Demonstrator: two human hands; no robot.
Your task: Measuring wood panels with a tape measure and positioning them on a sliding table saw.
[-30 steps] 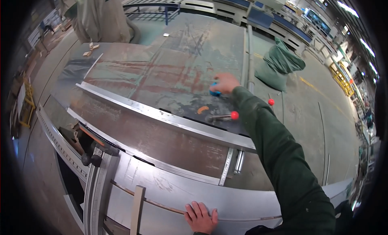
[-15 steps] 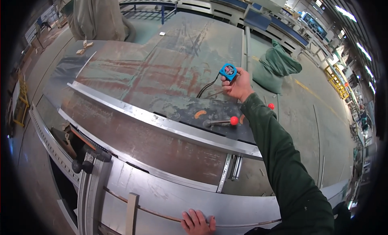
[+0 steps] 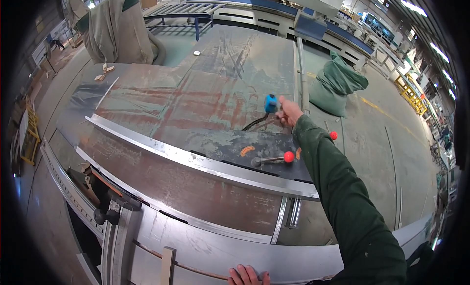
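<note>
My right hand reaches far forward over the machine table, its fingers closed at the right side of a blue tape measure. Motion blurs the fingertips there. The tape measure is turned narrow side toward me, and its dark strap trails left onto the tabletop. At the lower edge my left hand rests on the silver sliding table, fingers stretched out, holding nothing; its palm is cut off by the picture edge.
A long metal fence crosses the table. Nearer my right arm stand a lever with a red knob and a second red knob. A green sack lies on the floor beyond. Small wood offcuts sit at far left.
The tape measure has turned from showing its face to its narrow side and sits slightly lower. The whole scene has shifted down a little as the view moved. My left hand stays on the sliding table.
</note>
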